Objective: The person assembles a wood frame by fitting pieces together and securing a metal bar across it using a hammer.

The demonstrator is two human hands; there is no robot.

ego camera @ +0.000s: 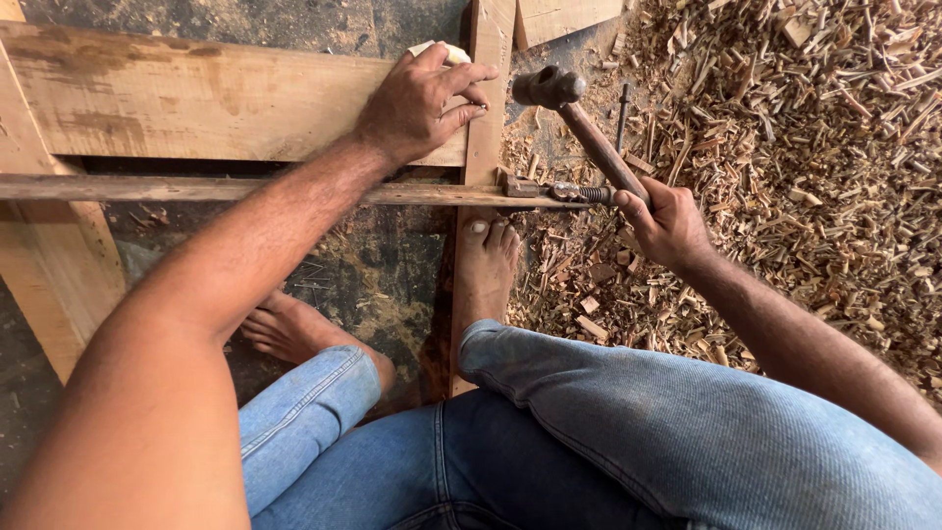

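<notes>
Right hand (665, 224) wrapped fully closed around the lower end of a hammer (587, 128) handle. Handle's long axis slanting up and to the left from the fist; dark iron head (548, 87) at the far end, raised above the floor, just right of the upright wooden rail (485, 128). Head lying up-left of the right hand, close to the left hand's fingertips.

Left hand (420, 103) spread palm-down, fingers loosely curled, pressing on the broad horizontal board (196, 93) where it meets the rail; a small pale wooden piece (453, 52) peeking out under the fingertips, grip on it not clear. Left hand nearer that joint than the right.

Below both hands, a long bar clamp (245, 188) running left to right across the frame, its screw end (569, 192) just beside the right fist. A bare foot (487, 270) braced on the rail. Further right, a thick spread of wood chips (785, 147) over the floor.
</notes>
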